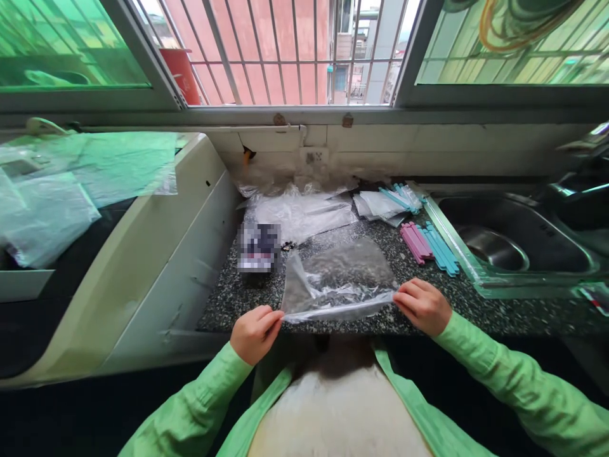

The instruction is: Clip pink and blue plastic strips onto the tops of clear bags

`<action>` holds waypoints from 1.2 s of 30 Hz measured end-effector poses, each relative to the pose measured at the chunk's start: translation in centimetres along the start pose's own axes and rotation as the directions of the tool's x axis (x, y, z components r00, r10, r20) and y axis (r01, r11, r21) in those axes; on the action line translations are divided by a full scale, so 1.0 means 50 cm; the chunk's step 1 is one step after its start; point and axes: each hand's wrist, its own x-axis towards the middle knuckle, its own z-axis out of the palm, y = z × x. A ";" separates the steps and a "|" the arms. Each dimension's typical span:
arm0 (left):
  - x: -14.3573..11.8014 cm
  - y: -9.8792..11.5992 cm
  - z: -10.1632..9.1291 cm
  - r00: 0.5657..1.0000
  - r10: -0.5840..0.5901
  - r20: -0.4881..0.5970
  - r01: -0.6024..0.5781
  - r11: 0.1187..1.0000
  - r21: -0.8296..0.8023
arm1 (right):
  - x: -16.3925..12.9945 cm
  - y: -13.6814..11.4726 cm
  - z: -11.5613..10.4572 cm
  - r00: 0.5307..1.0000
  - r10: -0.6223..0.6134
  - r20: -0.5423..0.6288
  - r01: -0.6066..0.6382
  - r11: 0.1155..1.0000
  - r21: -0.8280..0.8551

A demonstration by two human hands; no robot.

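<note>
A clear plastic bag lies across the front of the speckled counter, its near edge drawn out straight and looking folded into a band. My left hand pinches the left end of that edge between thumb and fingers. At the right end, my right hand pinches the same edge. Beyond my right hand lie pink bag clips and blue bag clips, side by side in a row. A blurred-out dark object stands left of the bag.
Behind the bag lies a pile of clear plastic bags. Smaller flat bags sit beside more blue clips. A sink bounds the right side, a bulky cream appliance the left. A barred window is behind.
</note>
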 end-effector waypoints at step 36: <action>0.133 -0.061 0.048 0.573 -0.666 0.478 0.792 0.299 -0.532 | 0.230 0.221 0.096 0.675 0.545 0.497 -0.733 0.567 0.375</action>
